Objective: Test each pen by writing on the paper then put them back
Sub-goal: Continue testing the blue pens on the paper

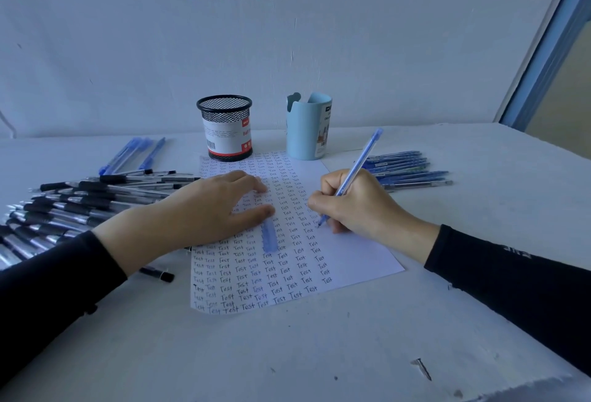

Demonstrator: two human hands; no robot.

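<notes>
One blue pen, gripped in my right hand, tilts with its tip on the paper; my left hand lies spread flat on it, thumb seemingly touching a blue cap.

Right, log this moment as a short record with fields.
right hand: grips blue pen, tip on paper
left hand: flat on paper, fingers straight
paper: rows of "Test", right part blank
pen cap: blue, on paper by left thumb
holders: black mesh cup and light blue cup behind paper
pen piles: black pens at left, blue pens at right
</notes>
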